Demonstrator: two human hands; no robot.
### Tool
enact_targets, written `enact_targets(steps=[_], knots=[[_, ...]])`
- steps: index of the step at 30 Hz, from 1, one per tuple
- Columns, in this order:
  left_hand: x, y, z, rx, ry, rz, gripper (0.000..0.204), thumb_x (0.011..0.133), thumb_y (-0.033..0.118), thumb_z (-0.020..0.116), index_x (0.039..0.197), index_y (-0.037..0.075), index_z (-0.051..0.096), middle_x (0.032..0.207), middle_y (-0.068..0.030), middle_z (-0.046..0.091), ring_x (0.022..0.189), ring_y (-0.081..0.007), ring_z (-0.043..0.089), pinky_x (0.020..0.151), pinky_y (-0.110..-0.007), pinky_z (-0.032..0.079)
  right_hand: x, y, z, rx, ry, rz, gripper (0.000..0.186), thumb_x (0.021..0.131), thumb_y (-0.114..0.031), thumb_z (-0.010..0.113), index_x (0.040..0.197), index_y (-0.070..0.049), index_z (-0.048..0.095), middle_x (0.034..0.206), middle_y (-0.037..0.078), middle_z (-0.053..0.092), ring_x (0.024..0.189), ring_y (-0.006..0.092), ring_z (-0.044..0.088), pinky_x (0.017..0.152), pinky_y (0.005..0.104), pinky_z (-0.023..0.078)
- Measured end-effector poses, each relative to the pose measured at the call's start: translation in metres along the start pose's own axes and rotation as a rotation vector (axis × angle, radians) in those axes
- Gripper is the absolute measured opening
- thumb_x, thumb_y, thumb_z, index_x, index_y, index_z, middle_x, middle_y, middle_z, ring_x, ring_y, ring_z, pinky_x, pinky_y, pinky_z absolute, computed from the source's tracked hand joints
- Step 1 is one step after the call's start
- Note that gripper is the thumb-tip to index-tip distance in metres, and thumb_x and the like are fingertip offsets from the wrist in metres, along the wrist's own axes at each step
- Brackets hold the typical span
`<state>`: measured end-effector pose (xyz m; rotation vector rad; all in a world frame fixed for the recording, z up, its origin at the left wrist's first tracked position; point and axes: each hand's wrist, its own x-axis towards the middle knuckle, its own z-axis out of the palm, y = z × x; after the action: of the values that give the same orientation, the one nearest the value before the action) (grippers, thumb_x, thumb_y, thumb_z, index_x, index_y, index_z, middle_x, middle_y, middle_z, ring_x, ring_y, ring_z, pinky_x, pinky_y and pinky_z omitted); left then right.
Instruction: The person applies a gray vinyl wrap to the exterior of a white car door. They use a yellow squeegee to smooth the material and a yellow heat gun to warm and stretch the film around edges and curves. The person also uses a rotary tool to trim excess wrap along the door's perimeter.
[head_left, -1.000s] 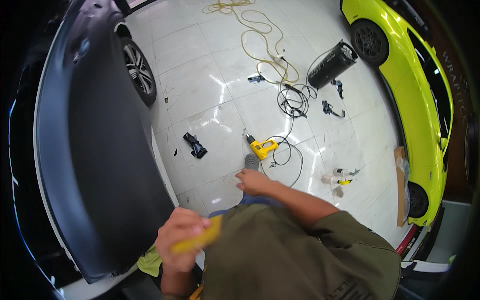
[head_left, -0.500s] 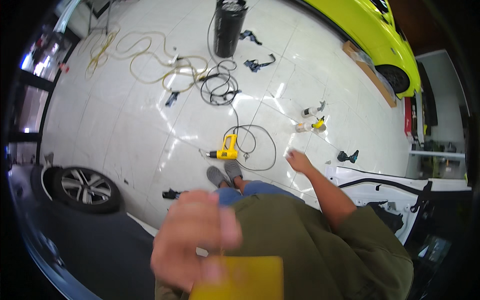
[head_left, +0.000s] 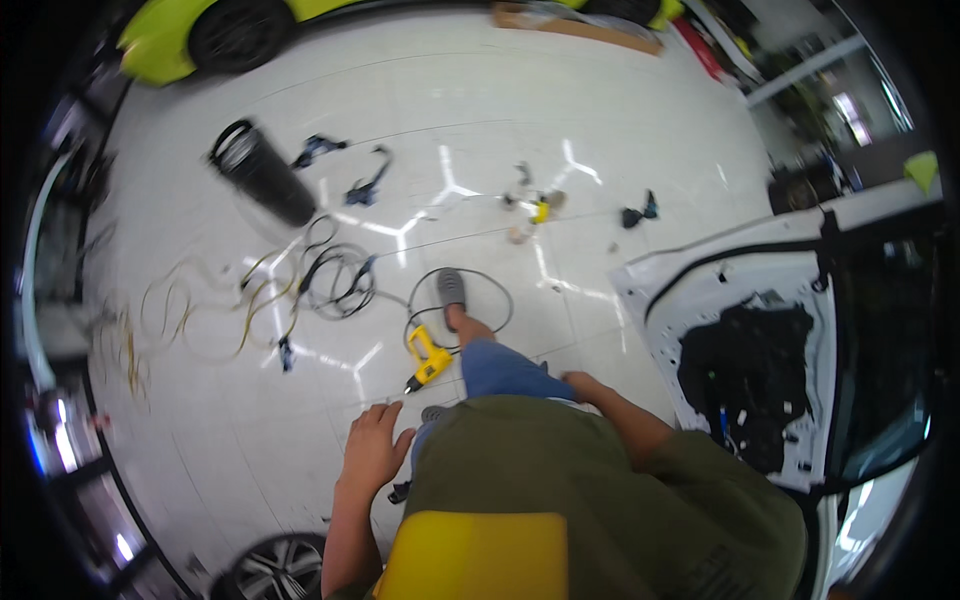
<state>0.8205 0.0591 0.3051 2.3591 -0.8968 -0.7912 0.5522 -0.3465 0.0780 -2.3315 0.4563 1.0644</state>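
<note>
Two hands seen. Left hand (head_left: 373,445) is held back-up, fingers slightly spread. Right hand (head_left: 582,385) is partly hidden near the blue shorts (head_left: 505,372); its grip cannot be told. Yellow flat card (head_left: 475,560) is framed at the lower edge, over the dark green shirt (head_left: 600,480); what it is supported by cannot be told. Yellow heat gun (head_left: 430,358) is seen lying on the tiled floor (head_left: 600,110), just past the left fingertips. Car door (head_left: 745,375) is placed at right, black bin (head_left: 265,175) farther off.

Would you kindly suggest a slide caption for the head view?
A yellow, pistol-shaped heat gun lies on the glossy white tiled floor beyond an empty left hand.
</note>
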Motion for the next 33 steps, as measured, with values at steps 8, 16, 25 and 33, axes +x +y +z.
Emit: enact_targets(steps=[8,16,25,33], knots=[[0.179,-0.021,-0.042,0.156,-0.198,-0.153,0.049,0.089,0.024,0.068,0.130,0.000,0.055,0.120,-0.0219,0.059,0.114,-0.0389,0.056,0.095,-0.046,0.047,0.148,-0.042,-0.150,0.324,0.317,0.097,0.033,0.086,-0.026,0.058,0.106,-0.001,0.066,0.105,0.022,0.068,0.100,0.0395,0.064,0.089,0.0454,0.051],[0.379,-0.104,-0.085,0.133,-0.174,-0.125,0.047,0.089,0.028,0.068,0.125,-0.002,0.060,0.109,-0.0232,0.068,0.094,-0.0322,0.068,0.081,-0.040,0.053,0.134,0.012,-0.331,0.583,0.662,0.288,0.036,0.089,-0.028,0.062,0.113,-0.003,0.065,0.105,0.018,0.070,0.097,0.0336,0.068,0.086,0.0392,0.053],[0.643,-0.128,-0.048,0.236,-0.467,0.155,0.047,0.086,0.030,0.069,0.121,-0.001,0.062,0.103,-0.0229,0.068,0.093,-0.0356,0.068,0.083,-0.041,0.053,0.063,0.063,-0.353,0.654,0.583,0.809,0.041,0.089,-0.031,0.060,0.117,0.000,0.065,0.112,0.022,0.068,0.106,0.0367,0.065,0.093,0.0415,0.051],[0.795,0.071,-0.016,-0.094,-0.317,0.079,0.048,0.089,0.032,0.067,0.122,-0.002,0.061,0.103,-0.0212,0.069,0.094,-0.0359,0.068,0.084,-0.042,0.052,0.122,0.072,-0.437,1.029,0.847,0.708,0.045,0.088,-0.033,0.066,0.120,-0.001,0.063,0.111,0.020,0.069,0.103,0.0325,0.067,0.091,0.0384,0.051]])
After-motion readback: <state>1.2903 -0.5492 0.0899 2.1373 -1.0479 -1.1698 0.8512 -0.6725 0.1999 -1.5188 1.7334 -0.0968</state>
